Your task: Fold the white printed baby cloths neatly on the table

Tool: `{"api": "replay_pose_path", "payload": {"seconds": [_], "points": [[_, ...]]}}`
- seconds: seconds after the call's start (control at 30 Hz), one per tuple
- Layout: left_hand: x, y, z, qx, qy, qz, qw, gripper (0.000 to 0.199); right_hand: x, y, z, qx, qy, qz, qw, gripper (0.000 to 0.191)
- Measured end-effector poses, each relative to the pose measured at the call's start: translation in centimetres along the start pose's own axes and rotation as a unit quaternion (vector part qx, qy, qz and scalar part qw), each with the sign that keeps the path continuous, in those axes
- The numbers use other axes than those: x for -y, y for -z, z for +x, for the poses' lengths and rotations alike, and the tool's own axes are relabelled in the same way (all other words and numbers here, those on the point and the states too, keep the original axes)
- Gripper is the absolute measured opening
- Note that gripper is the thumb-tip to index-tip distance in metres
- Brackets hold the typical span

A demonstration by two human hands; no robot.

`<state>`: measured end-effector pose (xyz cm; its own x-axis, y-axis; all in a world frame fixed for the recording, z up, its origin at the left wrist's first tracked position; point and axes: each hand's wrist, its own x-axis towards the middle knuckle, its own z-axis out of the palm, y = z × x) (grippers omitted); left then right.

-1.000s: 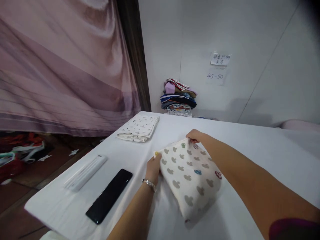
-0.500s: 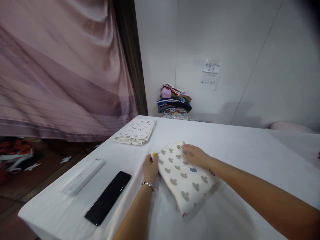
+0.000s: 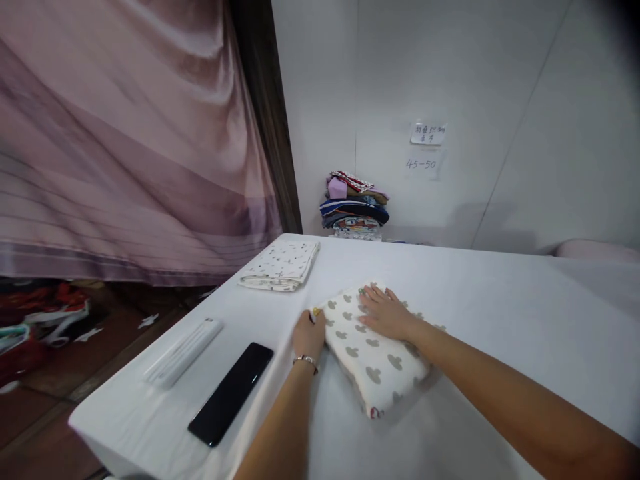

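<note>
A folded white cloth (image 3: 357, 350) with a grey mushroom-like print lies at an angle on the white-covered table. My left hand (image 3: 309, 335), with a bracelet at the wrist, pinches the cloth's left corner between thumb and fingers. Spread flat over the upper part of the cloth is my right hand (image 3: 385, 312), its fingers apart and pressing on the fabric. Beyond my left hand sits another folded white cloth (image 3: 283, 263) with a small dark print.
A black phone (image 3: 233, 393) and a white oblong device or box (image 3: 185, 353) rest on the table's left side. Folded fabrics (image 3: 355, 203) are stacked against the wall behind the table (image 3: 500, 320). A pink curtain (image 3: 150, 147) hangs at the left.
My right hand has flattened and spread its fingers on the cloth. The cloth's near end has settled lower. The whole view has shifted slightly.
</note>
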<state>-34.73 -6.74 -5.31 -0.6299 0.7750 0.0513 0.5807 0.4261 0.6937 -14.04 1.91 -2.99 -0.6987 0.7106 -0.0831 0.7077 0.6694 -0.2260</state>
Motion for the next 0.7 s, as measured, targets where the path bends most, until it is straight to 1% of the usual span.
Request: {"api": "replay_pose_path", "payload": {"seconds": [0.13,0.2,0.27,0.3,0.37,0.47,0.5,0.53,0.6,0.67,0.7], "points": [[0.2,-0.3,0.1,-0.009,-0.002,0.017,1.000,0.027,0.2,-0.9,1.2,0.034,-0.008,0.013,0.999,0.077],[0.3,-0.4,0.2,-0.013,-0.006,0.019,1.000,0.027,0.3,-0.5,1.3,0.045,-0.009,0.029,0.999,0.076],[0.4,-0.3,0.2,-0.018,-0.014,0.015,1.000,0.028,0.5,0.3,0.6,0.042,-0.016,0.061,0.997,0.074],[0.5,-0.3,0.2,-0.019,-0.016,0.011,1.000,0.028,0.5,0.8,-0.2,0.028,-0.023,0.078,0.996,0.073],[0.5,-0.2,0.3,-0.016,-0.016,0.000,1.000,0.029,0.2,1.4,-2.5,-0.018,-0.051,0.102,0.993,0.070],[0.4,0.0,0.3,-0.004,-0.009,-0.022,1.000,0.029,-1.2,1.1,-6.9,-0.114,-0.116,0.129,0.978,0.062],[0.4,0.0,0.4,-0.001,-0.005,-0.033,0.999,0.030,-2.0,0.6,-8.4,-0.153,-0.148,0.153,0.965,0.059],[0.4,0.1,0.4,0.002,0.000,-0.048,0.999,0.032,-2.8,0.1,-9.9,-0.191,-0.186,0.191,0.945,0.057],[0.4,0.1,0.5,0.003,0.016,-0.085,0.996,0.040,-4.5,-1.2,-12.3,-0.246,-0.264,0.296,0.884,0.054],[0.4,0.3,0.4,-0.001,0.034,-0.124,0.992,0.048,-5.8,-2.2,-14.1,-0.258,-0.301,0.410,0.821,0.052],[0.4,0.4,0.3,0.001,0.043,-0.143,0.989,0.051,-6.3,-2.5,-14.8,-0.253,-0.305,0.456,0.797,0.052]]}}
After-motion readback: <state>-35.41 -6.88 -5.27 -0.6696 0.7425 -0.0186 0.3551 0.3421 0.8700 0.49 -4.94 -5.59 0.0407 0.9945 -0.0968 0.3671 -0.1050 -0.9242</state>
